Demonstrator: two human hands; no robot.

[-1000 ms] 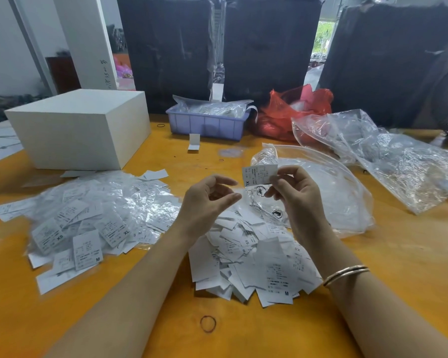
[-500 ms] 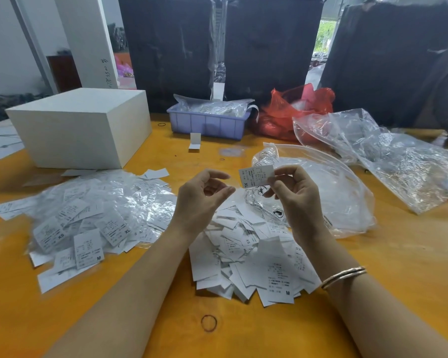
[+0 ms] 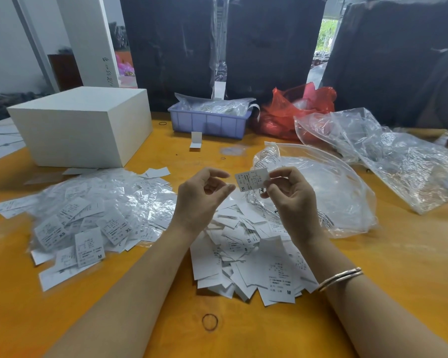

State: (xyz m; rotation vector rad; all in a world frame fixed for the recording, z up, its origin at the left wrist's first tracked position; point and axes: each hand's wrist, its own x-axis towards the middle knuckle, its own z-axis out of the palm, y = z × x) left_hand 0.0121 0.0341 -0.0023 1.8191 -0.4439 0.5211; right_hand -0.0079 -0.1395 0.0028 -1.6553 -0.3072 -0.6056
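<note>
While the tag is held up: the small white paper size tag (image 3: 251, 180), printed XL, hangs in the air, pinched by its right edge between thumb and forefinger of the right hand (image 3: 292, 202). The fingers (image 3: 279, 174) cover only that edge, so the print faces the person.
Left hand (image 3: 199, 200): just left of the tag and not touching it. Its fingers are loosely curved, thumb and forefinger apart, gripping nothing.
Step in hand: probably reading the size, then passing the tag across for sorting.
Doing it well: the left fingers should take the free left edge with a light pinch that leaves the XL mark uncovered and the paper uncreased. The right fingers should let go only once that pinch is firm.
Check first: that no second tag clings behind the held one; its back is hidden here.
Loose heap of white paper tags (image 3: 248, 259): directly below both sets of fingers, on the orange table (image 3: 398, 267).
Heap of tags in clear plastic sleeves (image 3: 96, 215): well to the left of the left fingers, a likely destination.
Large clear plastic zip bag (image 3: 334, 192): just behind and right of the right fingers.
Risk: a dropped tag would land in the loose heap and be lost among the other sizes.
</note>
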